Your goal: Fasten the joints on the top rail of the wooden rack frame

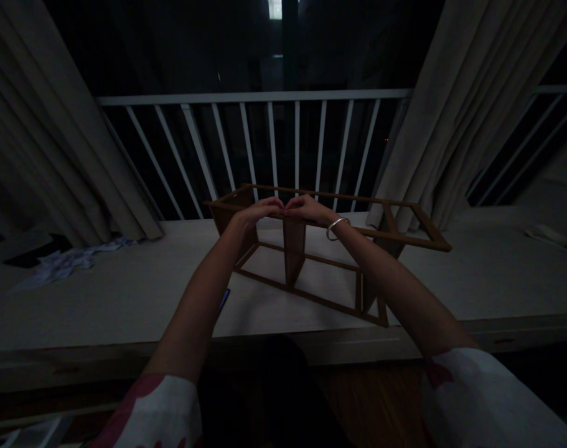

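Note:
A brown wooden shelf frame (pixel 294 255) lies on its side on the pale window bench, its open bays facing up and toward me. My left hand (pixel 263 208) and my right hand (pixel 307 208) meet at its upper near rail, above the middle board. Both have bent, closed fingers with the tips almost touching each other. Anything pinched between them is too dark and small to make out. A silvery bangle (pixel 338 228) circles my right wrist.
Beneath the frame runs the pale bench (pixel 171 311). A dark phone-like object (pixel 224 300) lies beside my left forearm, partly covered. Crumpled papers (pixel 66 261) lie at left. Behind stand a white railing (pixel 255 98) and curtains (pixel 427 112) before a dark window.

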`<state>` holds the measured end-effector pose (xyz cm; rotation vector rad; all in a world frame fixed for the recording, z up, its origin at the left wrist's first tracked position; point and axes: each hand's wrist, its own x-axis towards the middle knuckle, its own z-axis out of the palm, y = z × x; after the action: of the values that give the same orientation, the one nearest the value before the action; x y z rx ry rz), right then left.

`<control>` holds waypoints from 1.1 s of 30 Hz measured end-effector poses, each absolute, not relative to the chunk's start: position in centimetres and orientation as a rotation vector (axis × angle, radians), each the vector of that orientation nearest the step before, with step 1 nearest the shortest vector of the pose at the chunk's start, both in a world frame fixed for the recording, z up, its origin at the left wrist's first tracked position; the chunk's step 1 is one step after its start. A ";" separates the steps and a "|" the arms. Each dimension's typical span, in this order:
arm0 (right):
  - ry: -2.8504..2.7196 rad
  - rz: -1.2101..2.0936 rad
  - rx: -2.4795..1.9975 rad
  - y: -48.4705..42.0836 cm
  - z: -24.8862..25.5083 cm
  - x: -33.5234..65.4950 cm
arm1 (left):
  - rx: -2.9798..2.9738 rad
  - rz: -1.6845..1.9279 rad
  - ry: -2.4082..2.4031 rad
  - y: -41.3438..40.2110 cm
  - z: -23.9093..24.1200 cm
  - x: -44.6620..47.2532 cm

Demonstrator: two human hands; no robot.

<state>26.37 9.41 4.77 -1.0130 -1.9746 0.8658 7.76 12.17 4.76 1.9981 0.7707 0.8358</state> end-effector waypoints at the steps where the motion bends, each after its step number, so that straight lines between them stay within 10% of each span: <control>1: -1.973 0.857 -1.029 9.4 4.8 26.4 | 1.994 0.837 0.765 12.2 4.7 7.8; 33: -1.946 0.870 -1.075 9.2 4.8 26.3 | 1.982 0.734 0.747 12.5 4.8 7.7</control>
<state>26.32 9.22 4.80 -1.0747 -1.9455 0.8701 7.68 12.54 4.81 1.9822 0.7472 0.7344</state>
